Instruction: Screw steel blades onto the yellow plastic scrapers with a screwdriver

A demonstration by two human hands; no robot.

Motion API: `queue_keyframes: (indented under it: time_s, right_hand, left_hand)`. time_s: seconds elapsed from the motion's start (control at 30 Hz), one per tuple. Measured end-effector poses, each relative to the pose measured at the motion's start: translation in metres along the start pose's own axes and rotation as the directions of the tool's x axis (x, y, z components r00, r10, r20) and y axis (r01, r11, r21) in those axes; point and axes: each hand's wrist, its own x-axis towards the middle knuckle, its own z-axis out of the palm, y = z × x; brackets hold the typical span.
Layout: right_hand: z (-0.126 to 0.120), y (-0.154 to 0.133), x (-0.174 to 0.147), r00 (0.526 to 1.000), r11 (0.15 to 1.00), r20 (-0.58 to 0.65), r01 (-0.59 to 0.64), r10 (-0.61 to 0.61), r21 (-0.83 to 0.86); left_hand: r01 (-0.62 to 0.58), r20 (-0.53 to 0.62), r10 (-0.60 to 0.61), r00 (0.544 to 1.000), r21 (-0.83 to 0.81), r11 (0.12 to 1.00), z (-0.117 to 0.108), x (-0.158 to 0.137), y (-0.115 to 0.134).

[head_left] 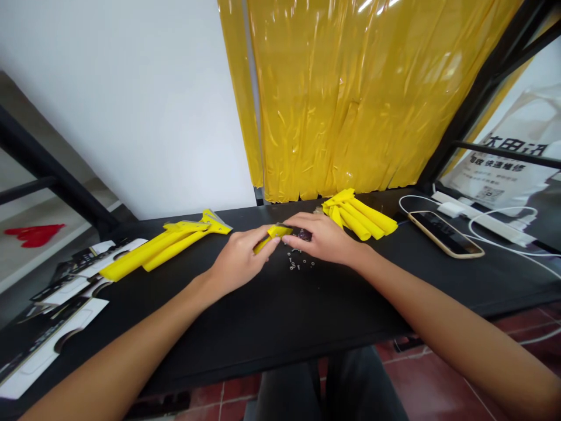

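Status, judging from how the piles lie: assembly of yellow scrapers is partway.

Done side: a pile of finished scrapers (169,242) sits on the bench (263,316) left of the hands, long handles with blade heads fitted, heads pointing toward the centre. A few visible, exact count unclear as they overlap.

Still to do: a stack of bare yellow handles (360,216) lies right of centre, near the back edge, no heads visible on them. A scatter of small screws (300,261) lies loose on the bench just under the hands. Printed packaging cards (65,292) are fanned out at the far left edge, with no scraper on any card that I can see, so packing looks not started.

In hand: one yellow scraper piece (272,235), held at bench centre just above the screws.

Left hand (239,263): forearm in from lower left, fingers curled shut around the piece's near end, thumb on top.

Right hand (324,237): forearm in from lower right, palm down, fingers bent over the piece's far end and something small and dark there. Whether it pinches a screw or a tool is hidden by the fingers, can't tell.

Off to the right: phone (445,234) face up with a white cable (482,231), well apart from the work.
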Motion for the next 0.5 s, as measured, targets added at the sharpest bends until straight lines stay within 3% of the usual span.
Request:
queue_keyframes:
  time_s: [0.17,0.33,0.5]
  right_hand:
    - [-0.008,-0.003,0.001,0.995,0.994,0.065,0.073,-0.078,0.078]
    - [-0.008,0.004,0.001,0.984,0.988,0.171,0.019,-0.045,0.153]
    - [-0.011,0.009,0.000,0.970,0.984,0.238,0.002,-0.045,0.178]
  left_hand:
    - [-0.146,0.076,0.136,0.988,0.151,0.978,0.005,-0.004,-0.015]
    - [-0.106,0.126,0.081,0.989,0.207,0.973,0.011,-0.007,-0.028]
    - [-0.111,0.191,0.069,0.979,0.218,0.970,0.012,-0.010,-0.019]
